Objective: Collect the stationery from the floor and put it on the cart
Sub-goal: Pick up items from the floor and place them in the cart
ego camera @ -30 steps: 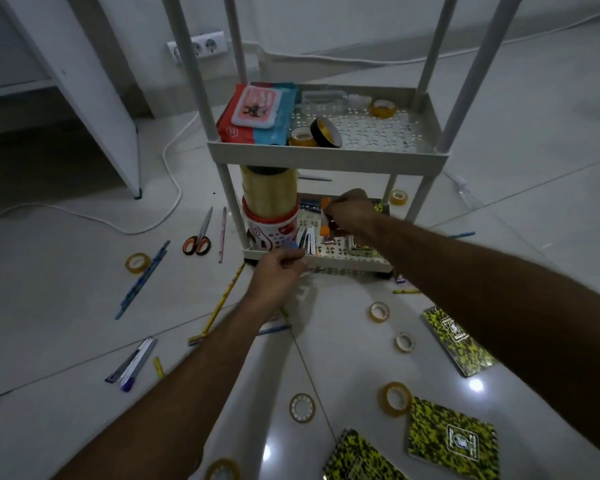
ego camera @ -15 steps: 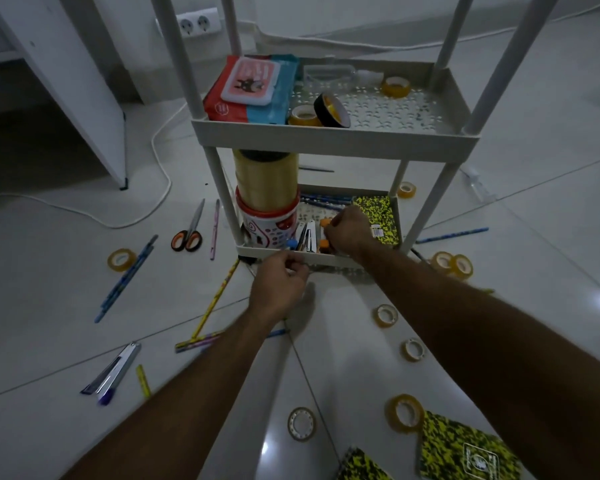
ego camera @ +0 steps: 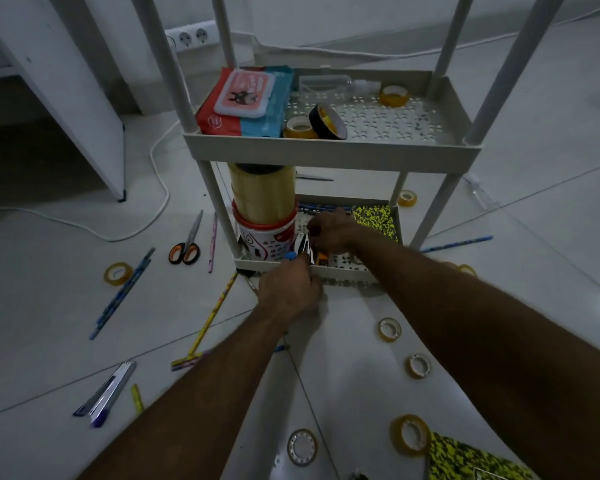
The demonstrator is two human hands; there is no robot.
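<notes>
Upright cutters (ego camera: 305, 249) between both hands, lengthwise vertical.

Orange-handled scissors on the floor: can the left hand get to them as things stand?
Probably yes. The scissors lie on open floor left of the cart, nothing on or around them. The left hand is at the lower shelf's front edge, seemingly pinching something small, so it must let go first.

Floor (ego camera: 361, 393), lower frame: large smooth tiles, glossy, with bright reflections. Cart (ego camera: 329, 152), centre: matt, pale plastic; perforated shelf bases, smooth round posts. Wipes pack (ego camera: 253, 116), upper shelf left: shiny soft plastic film with a hard glossy lid. Tape rolls (ego camera: 411, 434), scattered lower right: translucent yellowish glossy film. Scissors (ego camera: 187, 244), left of centre: bare metal blades, orange plastic handles. Notebook (ego camera: 465, 459), lower right corner: smooth printed yellow-and-black cover.
</notes>
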